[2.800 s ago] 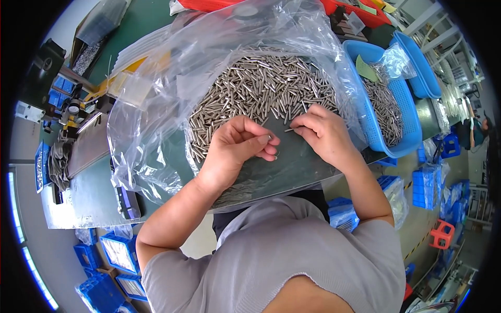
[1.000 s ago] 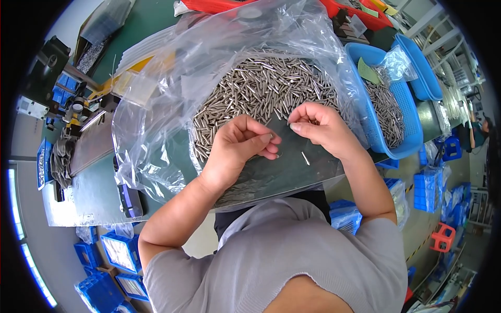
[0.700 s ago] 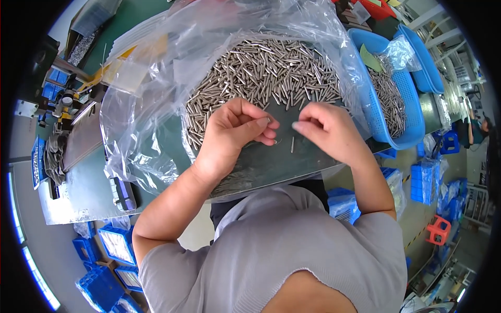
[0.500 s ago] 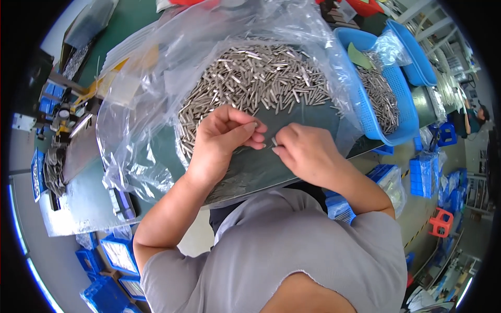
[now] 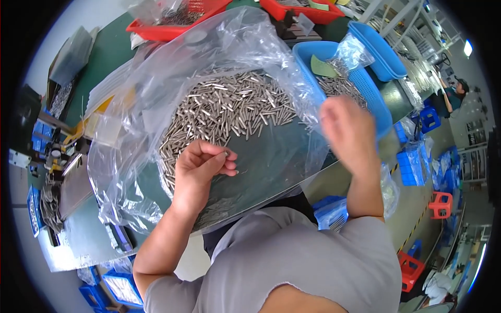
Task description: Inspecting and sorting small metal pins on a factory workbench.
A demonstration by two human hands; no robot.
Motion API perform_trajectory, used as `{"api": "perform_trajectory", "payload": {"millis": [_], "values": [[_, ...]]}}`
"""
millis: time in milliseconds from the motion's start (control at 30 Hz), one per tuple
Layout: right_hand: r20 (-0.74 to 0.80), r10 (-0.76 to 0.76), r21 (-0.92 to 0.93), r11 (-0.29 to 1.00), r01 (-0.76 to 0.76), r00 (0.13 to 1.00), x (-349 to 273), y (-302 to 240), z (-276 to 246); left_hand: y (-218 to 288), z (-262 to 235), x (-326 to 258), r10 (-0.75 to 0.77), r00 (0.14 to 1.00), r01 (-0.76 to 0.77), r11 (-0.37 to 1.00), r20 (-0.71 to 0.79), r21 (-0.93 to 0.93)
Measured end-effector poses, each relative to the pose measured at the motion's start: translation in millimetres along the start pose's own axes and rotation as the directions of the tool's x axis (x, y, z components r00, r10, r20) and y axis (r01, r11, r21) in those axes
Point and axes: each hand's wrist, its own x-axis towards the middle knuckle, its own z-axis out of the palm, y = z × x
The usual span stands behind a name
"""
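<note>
A heap of short, slim metal pins (image 5: 229,104) lies spread over a clear plastic bag (image 5: 141,125) on the green work table. My left hand (image 5: 198,169) is at the near edge of the heap, thumb and fingertips pressed together. Whatever sits in that pinch is too small to make out. Motion blurs my right hand (image 5: 348,130), which is over the near side of a blue basket (image 5: 383,112) on the right. Similar pins (image 5: 342,87) and a green slip (image 5: 323,68) lie in this basket. My right fingers are smeared, so their hold cannot be told.
Behind the first basket stands another blue basket (image 5: 383,65) with clear plastic. Two red baskets (image 5: 162,32) line the far edge. A small machine (image 5: 57,151) occupies the left side. Blue crates, red stools (image 5: 441,205) and a distant person (image 5: 454,96) are off to the right.
My right hand has left its place beside the left hand and swung right to the blue basket. My left hand keeps its pinch. The whole view has shifted.
</note>
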Motion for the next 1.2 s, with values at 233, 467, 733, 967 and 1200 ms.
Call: {"api": "perform_trajectory", "payload": {"millis": [233,467,733,967,1200], "values": [[-0.226,-0.111,-0.336,0.942,0.030,0.968,14.7,38.7,-8.1,-0.6,1.3,7.3,-0.007,1.000,0.007,1.000,0.026,-0.001],[0.286,-0.318,0.415,0.891,0.182,0.904,15.4,-34.5,63.8,-2.4,-2.1,5.4,-0.020,0.999,0.020,1.000,0.044,-0.005],[0.238,-0.586,0.217,0.809,0.546,0.774,26.2,-39.5,93.6,-1.4,-4.0,4.8,-0.033,0.997,0.037,0.998,0.066,-0.048],[0.343,-0.087,0.904,0.300,-0.304,0.935,12.3,-46.2,76.2,-2.5,-3.9,5.7,-0.076,0.990,0.091,0.988,0.117,-0.122],[0.417,-0.135,0.880,0.307,-0.362,0.899,10.9,-55.8,71.9,-3.7,-3.3,4.8,-0.083,0.988,0.098,0.988,0.129,-0.119]]}}
